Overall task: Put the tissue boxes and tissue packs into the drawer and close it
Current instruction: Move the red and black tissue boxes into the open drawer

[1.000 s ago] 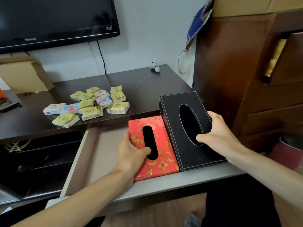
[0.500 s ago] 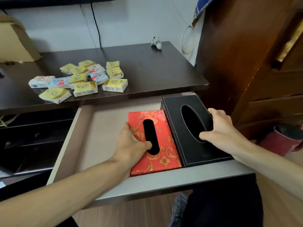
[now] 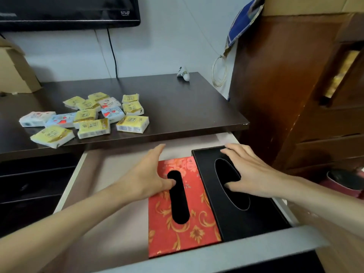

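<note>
Far left, a cardboard box [image 3: 14,69] sits at the back of the dark desk [image 3: 177,107], under a black TV [image 3: 67,11] on the pale wall, its cable [image 3: 112,54] hanging down behind the desk. In front of it, the tissue packs [image 3: 86,117] lie in a loose heap on the desktop, yellow ones and a few blue-and-white ones, none in the drawer yet. A small white object [image 3: 183,72] rests near the desk's back right corner, too small to identify.

Below the desktop, the drawer [image 3: 110,174] stands pulled out, its pale floor bare on the left half. The left hand [image 3: 145,178] lies open, fingers stretched toward the back, thumb at the slot of the red tissue box [image 3: 197,223]; it grips nothing. That red box lies flat in the drawer, touching the black tissue box [image 3: 254,219] on its right. The right hand [image 3: 254,174] spreads loosely over the black box, thumb down in the oval opening, not clamped on it.

Right of that, a brown wooden cabinet [image 3: 275,85] crowds the drawer's side, with a red bucket [image 3: 342,184] low down and a blue cloth [image 3: 242,18] hanging up top.

Compared with half a second ago, both hands have let go of the boxes and opened, and the black box has settled level in the drawer.
</note>
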